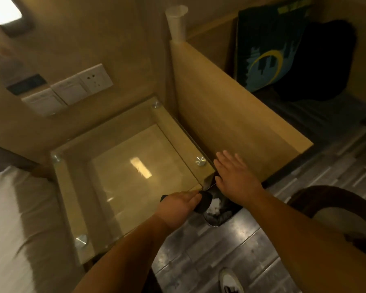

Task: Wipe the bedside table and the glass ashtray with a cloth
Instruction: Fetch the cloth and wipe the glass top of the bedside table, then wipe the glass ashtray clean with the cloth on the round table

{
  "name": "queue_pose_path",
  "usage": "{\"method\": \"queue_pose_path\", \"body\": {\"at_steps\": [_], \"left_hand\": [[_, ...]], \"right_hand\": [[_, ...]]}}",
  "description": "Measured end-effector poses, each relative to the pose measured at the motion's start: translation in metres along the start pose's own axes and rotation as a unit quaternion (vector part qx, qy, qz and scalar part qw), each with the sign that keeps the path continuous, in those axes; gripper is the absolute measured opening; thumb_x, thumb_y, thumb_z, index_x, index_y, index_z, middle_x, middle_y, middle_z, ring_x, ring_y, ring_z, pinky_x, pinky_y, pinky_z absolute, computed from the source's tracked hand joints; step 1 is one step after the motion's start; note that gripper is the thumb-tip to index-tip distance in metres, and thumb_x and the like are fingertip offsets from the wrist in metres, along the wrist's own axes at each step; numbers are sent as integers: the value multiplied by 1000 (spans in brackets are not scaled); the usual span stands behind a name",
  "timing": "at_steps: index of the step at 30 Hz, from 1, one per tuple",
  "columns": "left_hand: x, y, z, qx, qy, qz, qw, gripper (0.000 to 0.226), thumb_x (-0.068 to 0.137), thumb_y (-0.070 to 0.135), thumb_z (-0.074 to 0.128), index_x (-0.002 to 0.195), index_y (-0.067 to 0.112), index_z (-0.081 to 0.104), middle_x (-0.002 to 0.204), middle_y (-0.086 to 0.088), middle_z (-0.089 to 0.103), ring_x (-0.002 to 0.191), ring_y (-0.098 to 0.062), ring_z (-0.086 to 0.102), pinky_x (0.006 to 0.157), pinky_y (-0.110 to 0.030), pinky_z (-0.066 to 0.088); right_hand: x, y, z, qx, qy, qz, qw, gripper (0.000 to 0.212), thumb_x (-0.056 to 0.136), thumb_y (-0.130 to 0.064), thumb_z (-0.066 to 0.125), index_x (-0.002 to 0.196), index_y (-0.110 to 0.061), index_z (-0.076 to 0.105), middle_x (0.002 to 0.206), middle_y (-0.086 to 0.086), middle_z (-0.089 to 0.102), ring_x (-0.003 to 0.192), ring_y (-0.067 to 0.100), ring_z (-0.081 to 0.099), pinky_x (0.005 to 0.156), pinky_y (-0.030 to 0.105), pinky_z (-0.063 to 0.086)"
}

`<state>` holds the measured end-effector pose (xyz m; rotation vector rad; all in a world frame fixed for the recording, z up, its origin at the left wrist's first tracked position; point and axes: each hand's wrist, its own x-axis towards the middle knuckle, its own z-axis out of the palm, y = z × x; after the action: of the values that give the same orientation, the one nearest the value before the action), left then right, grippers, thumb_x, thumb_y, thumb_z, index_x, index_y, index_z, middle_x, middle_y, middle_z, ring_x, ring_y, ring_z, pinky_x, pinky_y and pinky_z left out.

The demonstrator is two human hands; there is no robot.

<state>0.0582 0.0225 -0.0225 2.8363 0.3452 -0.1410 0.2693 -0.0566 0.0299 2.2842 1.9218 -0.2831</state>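
Glass-topped bedside table (118,157) with four metal corner studs (200,161), surface bare.

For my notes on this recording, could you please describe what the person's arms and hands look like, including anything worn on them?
Both forearms are bare as far as the picture shows: no sleeves, no gloves. Neither the left hand nor the right hand shows a watch, bracelet or ring, though the picture is somewhat blurred, so small items could be missed. No markings are visible.
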Motion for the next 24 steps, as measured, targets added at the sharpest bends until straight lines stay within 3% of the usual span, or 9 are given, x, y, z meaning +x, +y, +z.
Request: {"method": "queue_pose_path", "body": {"at_steps": [2, 5, 7, 9, 11, 14, 17, 20, 24], "left_hand": [[3, 7, -14, 21, 5, 24, 999, 60, 70, 14, 82, 123, 9, 56, 117, -12, 66, 88, -27, 68, 69, -33, 56], [15, 21, -34, 49, 14, 66, 997, 60, 67, 14, 84, 121, 8, 59, 119, -13, 65, 89, -27, 69, 67, -32, 58], [29, 32, -45, 65, 35, 99, 992, 61, 65, 14, 85, 121, 7, 61, 121, -14, 64, 93, -26, 69, 70, -31, 58], [47, 50, -56, 84, 45, 131, 987, 62, 62, 15, 87, 119, 8, 65, 121, -13, 65, 95, -25, 69, 71, -29, 56], [67, 74, -65, 101, 47, 160, 981, 64, 57, 14, 89, 116, 7, 67, 118, -12, 66, 94, -24, 69, 72, -29, 56], [103, 112, -68, 99, 34, 183, 978, 71, 53, 9, 91, 119, 7, 65, 119, -15, 65, 95, -28, 69, 75, -35, 58], [139, 164, -70, 97, -9, 198, 975, 79, 52, 2, 87, 125, 5, 59, 125, -17, 62, 98, -33, 67, 73, -41, 59], [173, 226, -72, 68, -6, 239, 969, 70, 64, -4, 72, 131, 3, 53, 130, -21, 56, 106, -37, 63, 84, -48, 55], [213, 310, -61, 69, 6, 290, 955, 68, 69, -5, 71, 133, 6, 52, 135, -18, 53, 116, -31, 59, 95, -41, 47]], "right_hand": [[-15, 0, -4, 1, -6, 23, 1000, 66, 93, -43, 15, 149, -12, 27, 159, 9, 18, 147, 24, 12, 117, 41, 4], [-42, 5, -7, 6, 2, 69, 998, 61, 91, -42, 28, 136, -8, 51, 146, 12, 44, 138, 28, 37, 111, 45, 25], [-65, 12, -9, 25, 6, 102, 994, 60, 90, -42, 31, 133, -8, 54, 143, 12, 48, 135, 28, 41, 110, 46, 28], [-90, 25, -13, 45, 17, 123, 991, 65, 89, -44, 24, 136, -8, 51, 145, 13, 45, 137, 29, 38, 112, 46, 23], [-118, 41, -17, 56, 18, 142, 988, 70, 89, -46, 15, 145, -10, 37, 154, 11, 31, 144, 27, 24, 116, 43, 11], [-164, 70, -16, 67, 40, 184, 980, 64, 96, -45, 26, 152, -14, 20, 160, 7, 13, 148, 23, 7, 117, 39, -1], [-214, 106, -13, 69, 56, 228, 970, 66, 95, -44, 36, 152, -15, 19, 160, 7, 14, 148, 23, 6, 117, 39, -1], [-265, 142, -7, 72, 66, 278, 956, 66, 95, -44, 37, 152, -15, 19, 160, 7, 14, 148, 22, 7, 114, 36, -6], [-336, 187, 5, 98, 77, 337, 933, 64, 96, -44, 35, 151, -16, 19, 160, 6, 14, 148, 21, 8, 118, 38, -1]]}}
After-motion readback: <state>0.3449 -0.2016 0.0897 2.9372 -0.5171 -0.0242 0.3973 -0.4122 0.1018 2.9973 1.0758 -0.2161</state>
